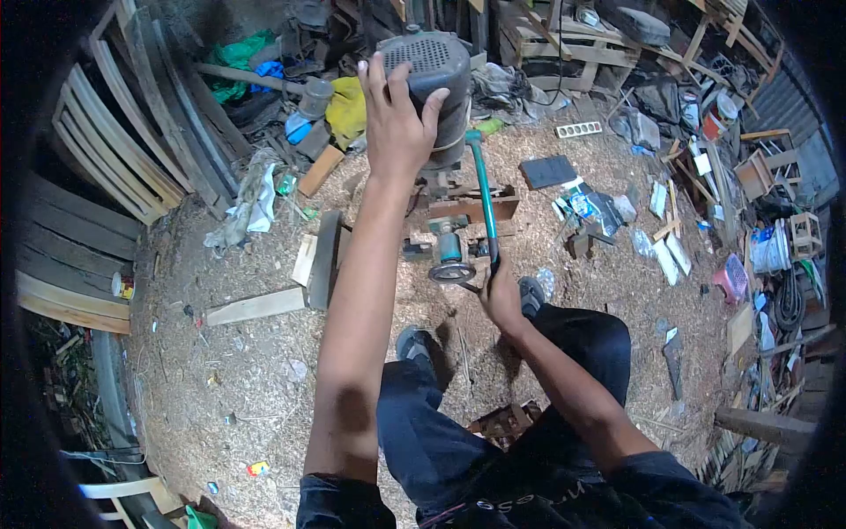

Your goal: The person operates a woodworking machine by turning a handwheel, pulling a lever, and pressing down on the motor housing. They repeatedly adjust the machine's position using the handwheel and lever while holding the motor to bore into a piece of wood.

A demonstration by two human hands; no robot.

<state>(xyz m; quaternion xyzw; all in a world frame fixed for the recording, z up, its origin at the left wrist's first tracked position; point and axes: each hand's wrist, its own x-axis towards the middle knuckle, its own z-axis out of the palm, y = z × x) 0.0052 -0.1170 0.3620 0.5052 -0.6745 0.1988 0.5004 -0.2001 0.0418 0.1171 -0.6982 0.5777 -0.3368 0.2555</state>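
My left hand (398,122) lies flat on top of a grey electric motor (434,69) that stands upright on a wooden frame (469,206). A teal metal lever (482,196) runs down from beside the motor, and my right hand (499,295) grips its dark lower end. Just left of that hand sits a teal spindle with a round metal disc (451,263). My knees in dark trousers and my shoes (414,344) are below, on the sawdust floor.
Sawdust covers the ground (238,370). Wooden slats and planks (132,141) lean at the left. Loose boards (257,307) lie left of the machine. Scrap wood, paper and crates (705,176) crowd the right and far side. A brick-like block (507,421) sits between my legs.
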